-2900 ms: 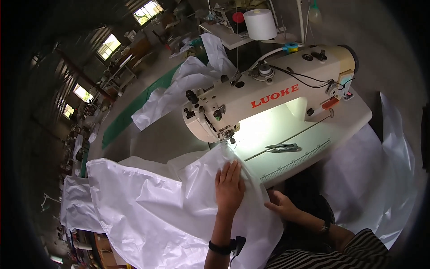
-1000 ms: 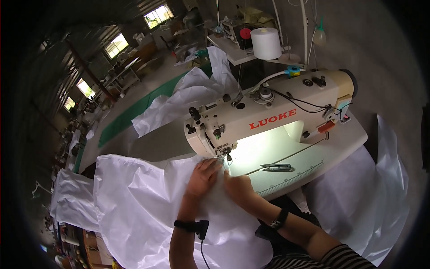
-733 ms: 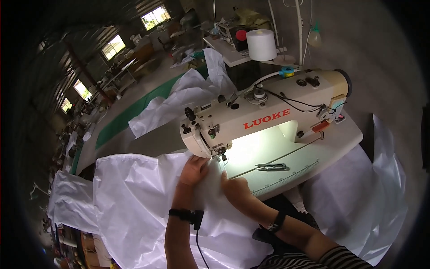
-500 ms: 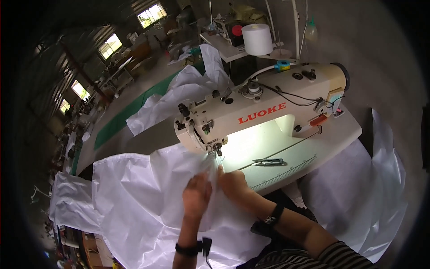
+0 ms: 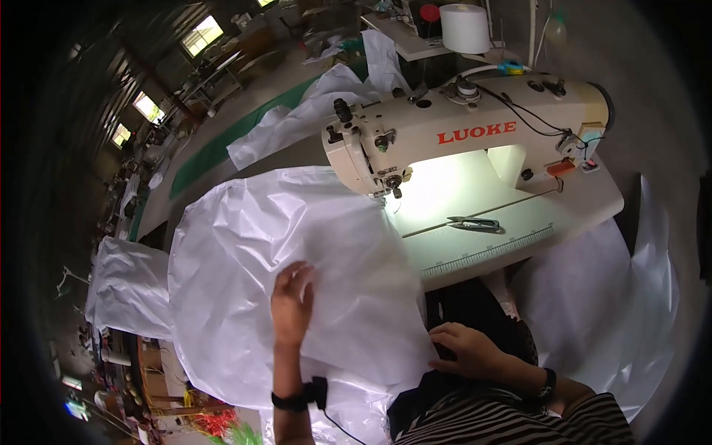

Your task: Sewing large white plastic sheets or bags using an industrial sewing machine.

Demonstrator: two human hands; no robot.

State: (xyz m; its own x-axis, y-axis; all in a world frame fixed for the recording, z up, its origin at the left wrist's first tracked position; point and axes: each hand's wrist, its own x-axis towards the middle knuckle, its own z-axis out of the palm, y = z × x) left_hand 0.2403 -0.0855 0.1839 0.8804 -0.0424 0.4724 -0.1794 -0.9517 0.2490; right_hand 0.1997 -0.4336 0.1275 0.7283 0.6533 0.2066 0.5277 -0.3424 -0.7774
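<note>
A large glossy white plastic-like sheet spreads to the left of the sewing machine, its far right edge reaching the needle area. My left hand is over the middle of this sheet, fingers apart and slightly curled, holding nothing. Lower right, at the sheet's near right edge, my right hand has its fingers and thumb bent around that edge. Its fingertips are partly hidden. The machine's lamp lights the bed, where small thread snips lie behind a printed ruler scale.
More white sheeting hangs right of the machine table, and another piece lies beyond the machine head. A white thread cone stands at the back. A green strip runs along the far surface. Red and green strands show lower left.
Both hands have left the needle area. My right hand has come down and right to the sheet's edge; my left has moved left. The sheet looks smoother, and the view has shifted.
</note>
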